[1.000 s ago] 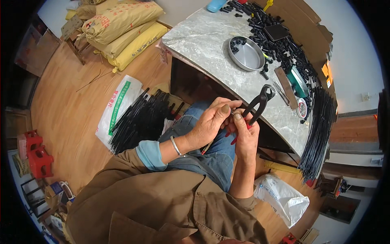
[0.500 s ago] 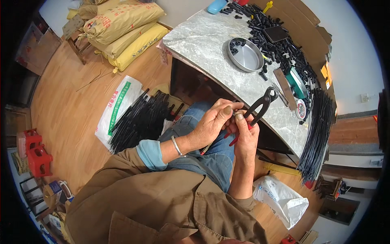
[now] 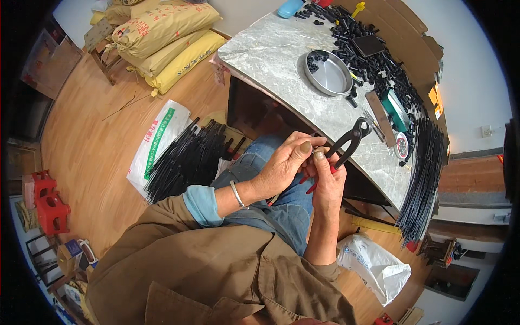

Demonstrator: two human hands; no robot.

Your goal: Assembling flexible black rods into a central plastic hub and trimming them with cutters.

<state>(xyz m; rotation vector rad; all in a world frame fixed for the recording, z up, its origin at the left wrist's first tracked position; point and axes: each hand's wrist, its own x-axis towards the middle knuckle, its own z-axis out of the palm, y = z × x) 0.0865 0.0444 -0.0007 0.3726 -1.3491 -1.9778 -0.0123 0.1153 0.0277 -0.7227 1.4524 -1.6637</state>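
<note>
Above my lap, beside the table's near edge, my two hands meet. My right hand (image 3: 329, 181) is closed around the red handles of black end-cutting pincers (image 3: 353, 142), whose rounded jaws point up and away over the tabletop. My left hand (image 3: 287, 162) is closed too, thumb and fingers pinched together against the right fingertips. Whatever small piece lies between them is hidden by the fingers. On the table (image 3: 271, 51) a round metal dish (image 3: 329, 75) holds a few small black parts.
Black plastic parts (image 3: 374, 59) lie heaped at the table's back, against cardboard. A bundle of long black rods (image 3: 421, 181) overhangs its right end. More black rods (image 3: 187, 162) rest on a white sack at floor level, left of my knees. Full sacks (image 3: 168, 32) are stacked far left.
Almost everything stays in place. The pincers' jaws have dipped very slightly, while both hands keep their grip at the same spot.
</note>
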